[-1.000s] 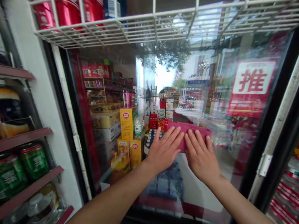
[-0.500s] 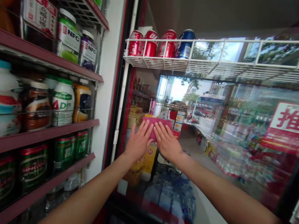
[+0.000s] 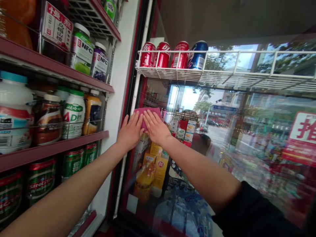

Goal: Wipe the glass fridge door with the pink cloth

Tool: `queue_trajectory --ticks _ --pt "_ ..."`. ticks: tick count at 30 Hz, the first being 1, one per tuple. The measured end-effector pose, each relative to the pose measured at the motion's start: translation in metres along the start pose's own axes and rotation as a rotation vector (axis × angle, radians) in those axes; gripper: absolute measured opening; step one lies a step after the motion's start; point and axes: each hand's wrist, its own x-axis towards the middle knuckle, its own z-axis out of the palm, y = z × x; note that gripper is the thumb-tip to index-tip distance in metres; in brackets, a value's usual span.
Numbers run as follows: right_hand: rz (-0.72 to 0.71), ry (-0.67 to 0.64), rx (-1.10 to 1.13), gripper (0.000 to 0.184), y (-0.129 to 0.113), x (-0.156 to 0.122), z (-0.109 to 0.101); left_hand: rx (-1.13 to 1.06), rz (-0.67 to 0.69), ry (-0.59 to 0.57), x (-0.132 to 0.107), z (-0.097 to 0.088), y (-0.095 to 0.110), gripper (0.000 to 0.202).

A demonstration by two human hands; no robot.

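A folded pink cloth (image 3: 151, 112) lies flat against the inside of the open fridge door's glass (image 3: 222, 138), near its hinge-side edge. My left hand (image 3: 130, 132) and my right hand (image 3: 156, 126) rest side by side on the cloth, fingers stretched out flat and pointing up, pressing it to the glass. Both forearms reach up from the bottom of the view.
A white wire door rack (image 3: 222, 74) above my hands holds three red cans (image 3: 163, 54) and a blue can (image 3: 197, 55). At left, brown fridge shelves (image 3: 54, 148) carry bottles, jars and green cans. A red sign (image 3: 302, 136) is on the glass at right.
Both hands slid the pink cloth leftward across the glass and up toward the door's hinge edge. My view swung left, bringing the fridge shelves into sight.
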Motion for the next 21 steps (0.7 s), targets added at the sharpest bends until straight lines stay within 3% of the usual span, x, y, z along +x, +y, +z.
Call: queue_trajectory --ticks 5,9,15,21 --pt "0.06 -0.002 0.039 0.081 0.019 0.001 -0.012 -0.02 0.017 -0.003 0.027 -0.011 0.001 0.071" --pt "0.073 0.049 0.047 0.081 0.034 -0.028 -0.007 -0.049 0.028 0.004 0.029 -0.011 0.028 0.071" --pt "0.132 0.159 0.019 0.087 0.068 -0.108 0.004 -0.127 0.071 0.057 0.042 -0.018 0.103 0.066" --pt "0.191 0.192 -0.039 0.092 0.103 -0.211 0.006 -0.197 0.18 0.108 0.051 -0.029 0.19 0.079"
